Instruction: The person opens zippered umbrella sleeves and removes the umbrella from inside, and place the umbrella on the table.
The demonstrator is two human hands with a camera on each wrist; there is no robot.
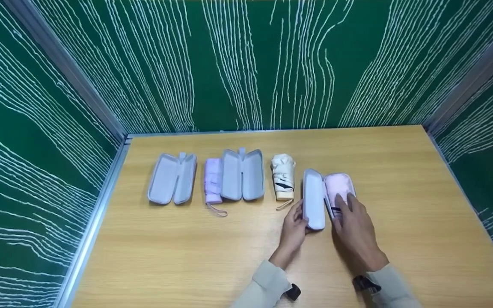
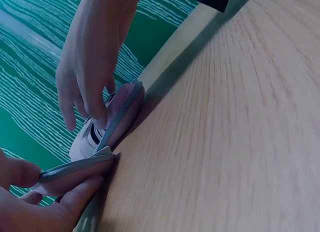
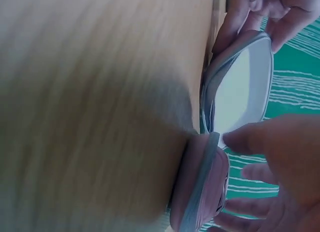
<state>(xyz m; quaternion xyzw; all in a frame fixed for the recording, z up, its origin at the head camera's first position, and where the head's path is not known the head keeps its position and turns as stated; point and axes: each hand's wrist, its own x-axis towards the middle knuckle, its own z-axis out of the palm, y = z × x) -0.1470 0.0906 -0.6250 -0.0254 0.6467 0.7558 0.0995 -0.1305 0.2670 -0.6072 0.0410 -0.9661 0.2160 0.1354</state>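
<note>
A zippered case point(image 1: 314, 205) lies spread in two halves at the right of the table. My left hand point(image 1: 292, 233) pinches the rim of its left half, thumb inside and fingers beneath, as the left wrist view also shows. In the right half sits a pink folded umbrella point(image 1: 337, 184) with a dark band partly covered by fingers. Over that half is my right hand point(image 1: 357, 226), fingertips on the umbrella. The right wrist view has the right hand's point(image 3: 290, 167) fingers fairly straight and spread beside the case.
Left of the hands lies a cream folded umbrella point(image 1: 282, 175) with a wrist loop. Further left are an unfolded grey case point(image 1: 253, 175), a purple folded umbrella point(image 1: 213, 179) against it, and another unfolded case point(image 1: 163, 179). Green walls point(image 1: 225, 64) with white lines surround the wooden table point(image 1: 178, 256).
</note>
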